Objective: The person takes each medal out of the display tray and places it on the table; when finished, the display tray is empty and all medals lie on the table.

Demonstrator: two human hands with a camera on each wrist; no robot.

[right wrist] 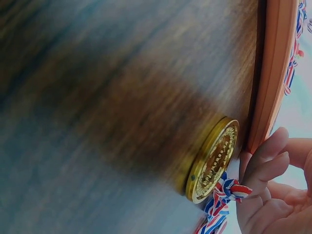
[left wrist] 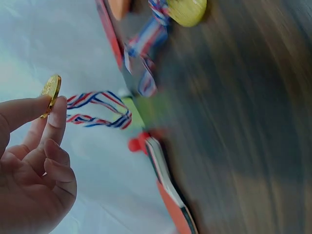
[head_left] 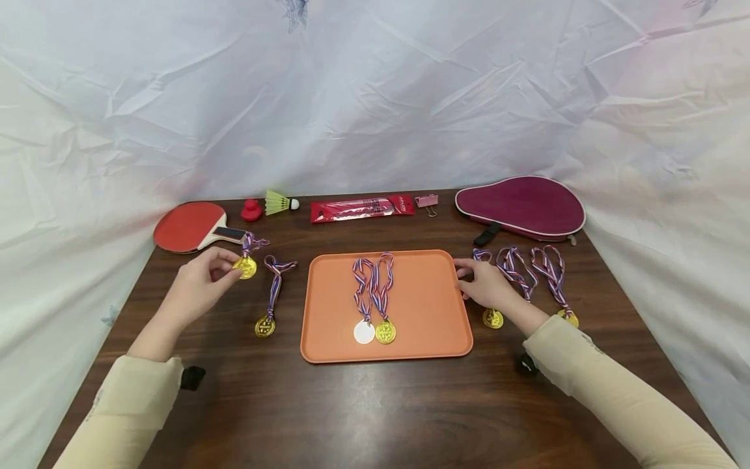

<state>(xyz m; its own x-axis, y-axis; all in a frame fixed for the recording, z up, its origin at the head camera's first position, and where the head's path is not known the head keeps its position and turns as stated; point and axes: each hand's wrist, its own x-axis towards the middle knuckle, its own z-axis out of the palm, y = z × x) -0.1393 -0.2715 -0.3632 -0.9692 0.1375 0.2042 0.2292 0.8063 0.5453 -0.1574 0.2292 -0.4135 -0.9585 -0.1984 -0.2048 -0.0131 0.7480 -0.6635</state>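
My left hand pinches a gold medal between thumb and fingertips, its striped ribbon trailing away in the left wrist view. Nearby on the table lies another gold medal with its ribbon stretched out behind it. An orange tray bears a silver-white medal and a gold medal, side by side. At the tray's right rim rests my right hand, its relaxed fingertips touching the edge. Close under that hand is a gold medal; a further gold medal lies to its right.
Along the back stand a red table tennis paddle, a red rubber duck, a yellow shuttlecock, a red packet, a pink binder clip and a maroon paddle case. My right forearm partly covers a ribbon.
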